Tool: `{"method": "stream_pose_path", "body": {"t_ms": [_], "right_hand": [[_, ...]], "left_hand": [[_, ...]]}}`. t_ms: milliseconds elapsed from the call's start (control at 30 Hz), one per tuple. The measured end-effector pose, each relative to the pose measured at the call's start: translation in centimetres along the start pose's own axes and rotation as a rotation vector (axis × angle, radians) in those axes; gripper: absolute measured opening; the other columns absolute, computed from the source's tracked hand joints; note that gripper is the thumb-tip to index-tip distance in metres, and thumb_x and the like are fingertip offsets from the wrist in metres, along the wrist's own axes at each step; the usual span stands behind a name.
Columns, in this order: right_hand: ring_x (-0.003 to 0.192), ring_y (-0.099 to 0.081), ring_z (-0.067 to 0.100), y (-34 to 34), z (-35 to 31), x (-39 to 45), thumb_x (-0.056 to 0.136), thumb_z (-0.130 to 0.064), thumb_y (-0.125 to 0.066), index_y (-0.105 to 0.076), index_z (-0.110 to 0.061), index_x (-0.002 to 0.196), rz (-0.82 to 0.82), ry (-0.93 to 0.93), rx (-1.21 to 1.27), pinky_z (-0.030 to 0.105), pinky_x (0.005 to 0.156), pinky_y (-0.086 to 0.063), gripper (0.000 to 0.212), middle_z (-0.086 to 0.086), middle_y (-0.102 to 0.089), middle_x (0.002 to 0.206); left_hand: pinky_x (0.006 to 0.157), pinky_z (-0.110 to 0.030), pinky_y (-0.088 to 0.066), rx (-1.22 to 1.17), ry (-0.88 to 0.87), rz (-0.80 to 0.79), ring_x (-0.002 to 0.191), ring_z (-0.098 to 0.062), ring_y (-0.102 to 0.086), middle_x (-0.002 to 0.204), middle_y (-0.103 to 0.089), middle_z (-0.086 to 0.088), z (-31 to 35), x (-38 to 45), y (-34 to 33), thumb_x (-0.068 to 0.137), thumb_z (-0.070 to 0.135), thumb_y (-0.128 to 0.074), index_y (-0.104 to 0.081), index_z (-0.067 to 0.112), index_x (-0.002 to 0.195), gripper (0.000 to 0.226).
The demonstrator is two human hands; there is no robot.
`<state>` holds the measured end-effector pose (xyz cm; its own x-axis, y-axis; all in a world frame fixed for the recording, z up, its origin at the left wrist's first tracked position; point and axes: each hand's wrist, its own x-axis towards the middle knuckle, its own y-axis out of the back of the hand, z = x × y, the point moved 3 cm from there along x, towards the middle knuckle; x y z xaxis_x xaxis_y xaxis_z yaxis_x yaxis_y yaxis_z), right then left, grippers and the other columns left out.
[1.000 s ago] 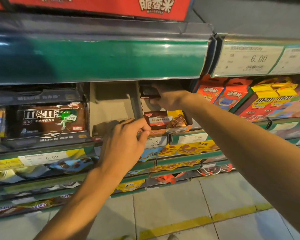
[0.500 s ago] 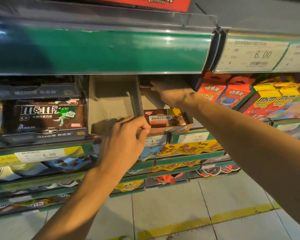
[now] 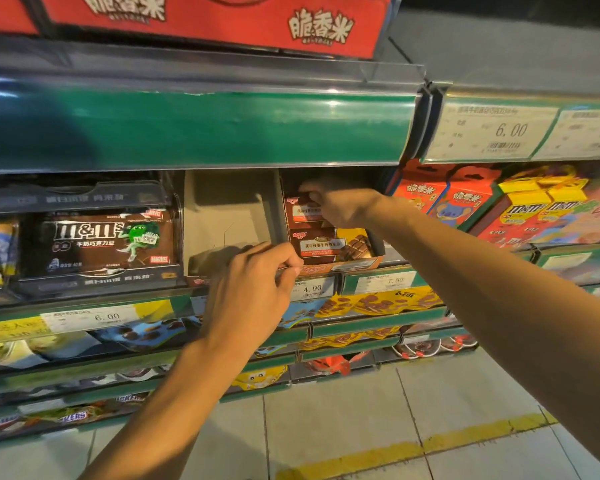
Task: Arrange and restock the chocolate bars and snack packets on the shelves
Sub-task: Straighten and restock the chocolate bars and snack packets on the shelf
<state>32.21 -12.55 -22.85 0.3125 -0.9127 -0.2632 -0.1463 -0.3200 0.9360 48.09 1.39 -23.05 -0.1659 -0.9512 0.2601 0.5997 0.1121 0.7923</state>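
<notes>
- Left hand (image 3: 253,289), fingers curled, pinches the front lip of the chocolate display carton (image 3: 340,266); if that grip slackens, the carton may slide.
- Right hand (image 3: 340,206), above and right of it, grips a brown chocolate bar (image 3: 303,213) atop the stack; it could snag under the shelf edge (image 3: 194,126) and tumble.

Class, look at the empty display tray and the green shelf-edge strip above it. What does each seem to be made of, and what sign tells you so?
Display tray: likely cardboard; dull grey-brown, matte, with fold creases. Green shelf-edge strip: probably glossy plastic over a green insert; bright light glints run along its curved face.
</notes>
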Motion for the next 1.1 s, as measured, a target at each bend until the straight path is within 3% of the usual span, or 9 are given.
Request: {"method": "stream_pose_path", "body": {"t_ms": [167, 333, 467, 667, 800, 933, 1000, 1100], "right_hand": [[0.119, -0.056, 0.030, 0.6, -1.0, -2.7, 0.104, -0.013, -0.039, -0.045, -0.012, 0.141, 0.049, -0.010, 0.020, 0.030, 0.092, -0.045, 0.038, 0.015, -0.058, 0.134], [0.121, -0.056, 0.033, -0.3, -1.7, -4.4, 0.106, -0.025, -0.034, -0.049, -0.015, 0.137, 0.073, 0.005, 0.060, 0.034, 0.097, -0.042, 0.035, 0.013, -0.060, 0.132], [0.128, -0.050, 0.030, -0.7, -2.4, -6.2, 0.106, -0.032, -0.036, -0.052, -0.012, 0.135, 0.232, -0.019, 0.127, 0.038, 0.104, -0.041, 0.039, 0.011, -0.056, 0.137], [0.099, -0.057, 0.027, 0.0, -3.0, -12.7, 0.104, -0.038, -0.039, -0.063, -0.014, 0.104, 0.459, -0.046, 0.295, 0.033, 0.072, -0.039, 0.034, 0.007, -0.064, 0.101], [0.104, -0.057, 0.021, 1.2, -2.8, -18.3, 0.101, -0.045, -0.040, -0.063, -0.023, 0.108, 0.427, -0.088, 0.419, 0.036, 0.080, -0.047, 0.033, 0.001, -0.062, 0.109], [0.116, -0.055, 0.016, 2.1, -2.1, -24.8, 0.100, -0.045, -0.047, -0.058, -0.021, 0.126, 0.387, -0.141, 0.564, 0.034, 0.092, -0.048, 0.037, 0.000, -0.061, 0.127], [0.113, -0.057, 0.012, 1.5, -0.9, -28.5, 0.099, -0.047, -0.050, -0.055, -0.023, 0.130, 0.380, -0.178, 0.642, 0.034, 0.091, -0.049, 0.041, -0.004, -0.060, 0.129], [0.101, -0.057, 0.000, 0.1, 1.8, -34.0, 0.096, -0.049, -0.054, -0.056, -0.024, 0.130, 0.399, -0.290, 0.760, 0.023, 0.085, -0.046, 0.043, -0.012, -0.060, 0.123]], "left_hand": [[0.069, -0.035, -0.056, 0.019, -0.011, 0.002, 0.084, -0.012, -0.064, 0.093, -0.068, 0.017, -0.1, 0.1, -0.1, 0.091, 0.031, -0.065, -0.061, 0.033, 0.091, 0.005], [0.068, -0.033, -0.056, 0.027, -0.014, -0.003, 0.083, -0.013, -0.065, 0.093, -0.068, 0.015, -0.1, 0.2, 0.0, 0.091, 0.030, -0.065, -0.061, 0.032, 0.090, 0.005], [0.068, -0.035, -0.057, 0.018, -0.009, -0.035, 0.084, -0.014, -0.065, 0.094, -0.069, 0.014, 0.0, 0.2, 0.1, 0.092, 0.029, -0.063, -0.062, 0.032, 0.093, 0.003], [0.084, -0.038, -0.054, -0.104, 0.078, -0.074, 0.104, -0.016, -0.062, 0.115, -0.065, 0.008, 1.0, -1.0, 1.9, 0.093, 0.029, -0.060, -0.058, 0.035, 0.119, 0.027], [0.085, -0.024, -0.044, -0.198, 0.145, -0.049, 0.106, -0.008, -0.058, 0.117, -0.062, 0.012, 4.0, -2.5, 4.7, 0.095, 0.033, -0.059, -0.058, 0.032, 0.122, 0.027], [0.090, -0.022, -0.044, -0.350, 0.201, -0.154, 0.107, 0.004, -0.057, 0.109, -0.061, 0.028, 8.4, -4.6, 5.8, 0.096, 0.044, -0.053, -0.059, 0.040, 0.116, 0.020], [0.092, -0.021, -0.044, -0.376, 0.201, -0.201, 0.111, 0.005, -0.055, 0.117, -0.062, 0.026, 10.6, -6.1, 5.4, 0.096, 0.051, -0.049, -0.059, 0.040, 0.119, 0.028], [0.095, -0.024, -0.044, -0.471, 0.229, -0.260, 0.113, 0.004, -0.054, 0.121, -0.061, 0.021, 14.2, -7.7, 4.2, 0.092, 0.056, -0.048, -0.060, 0.040, 0.120, 0.035]]}}
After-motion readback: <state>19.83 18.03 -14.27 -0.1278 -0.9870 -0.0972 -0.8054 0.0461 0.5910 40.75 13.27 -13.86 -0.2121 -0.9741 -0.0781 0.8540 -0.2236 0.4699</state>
